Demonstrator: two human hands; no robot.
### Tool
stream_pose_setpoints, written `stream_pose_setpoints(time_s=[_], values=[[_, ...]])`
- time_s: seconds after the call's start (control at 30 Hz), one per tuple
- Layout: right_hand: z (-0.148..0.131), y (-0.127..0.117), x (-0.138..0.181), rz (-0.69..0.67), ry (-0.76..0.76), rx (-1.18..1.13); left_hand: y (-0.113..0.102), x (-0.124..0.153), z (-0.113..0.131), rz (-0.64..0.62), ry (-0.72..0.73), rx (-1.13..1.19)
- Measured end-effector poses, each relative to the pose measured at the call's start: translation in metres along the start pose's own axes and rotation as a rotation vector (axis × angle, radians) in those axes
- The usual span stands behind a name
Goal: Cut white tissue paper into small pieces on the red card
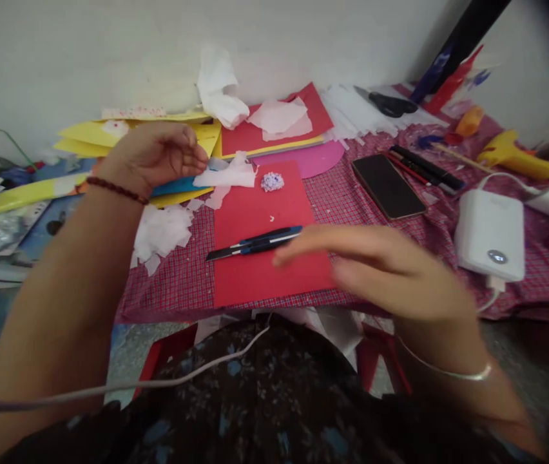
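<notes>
My left hand hovers over the back left of the table, its fingers loosely bent and nothing visible in them. Just beyond its fingertips lies a torn strip of white tissue paper. My right hand, blurred by motion, is over the right edge of a red sheet of card, fingers stretched out and without anything in them. Near its fingertips a blue and black utility knife lies across the card. A small purple-and-white crumpled clump sits near the card's top edge.
Torn white paper pieces are heaped to the left. Coloured sheets and a crumpled tissue lie along the wall. Rightward are a phone, pens, scissors, a yellow glue gun and a white power bank with cable.
</notes>
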State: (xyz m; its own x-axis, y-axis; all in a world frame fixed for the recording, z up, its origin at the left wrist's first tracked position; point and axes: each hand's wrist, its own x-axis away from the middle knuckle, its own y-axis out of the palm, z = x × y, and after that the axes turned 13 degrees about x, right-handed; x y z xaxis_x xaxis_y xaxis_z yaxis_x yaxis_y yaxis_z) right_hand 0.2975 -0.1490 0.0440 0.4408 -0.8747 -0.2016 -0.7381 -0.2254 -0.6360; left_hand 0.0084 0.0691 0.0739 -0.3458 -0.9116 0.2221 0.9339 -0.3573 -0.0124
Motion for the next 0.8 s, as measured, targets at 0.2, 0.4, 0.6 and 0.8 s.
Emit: stream_pose_setpoints(time_s=[0.2, 0.4, 0.6, 0.8], values=[[0.052, 0.039, -0.093, -0.255, 0.046, 0.017, 0.040, 0.029, -0.042, -0.119, 0.080, 0.197], [0.046, 0.047, -0.114, -0.153, 0.040, 0.445, 0.035, 0.039, -0.059, 0.058, 0.327, -1.122], [0.042, 0.067, -0.121, -0.256, -0.127, 0.669, 0.033, 0.026, -0.083, -0.099, 0.409, -1.481], [0.056, 0.077, -0.128, -0.211, -0.166, 0.644, 0.008, -0.002, -0.050, 0.144, 0.372, -0.948]])
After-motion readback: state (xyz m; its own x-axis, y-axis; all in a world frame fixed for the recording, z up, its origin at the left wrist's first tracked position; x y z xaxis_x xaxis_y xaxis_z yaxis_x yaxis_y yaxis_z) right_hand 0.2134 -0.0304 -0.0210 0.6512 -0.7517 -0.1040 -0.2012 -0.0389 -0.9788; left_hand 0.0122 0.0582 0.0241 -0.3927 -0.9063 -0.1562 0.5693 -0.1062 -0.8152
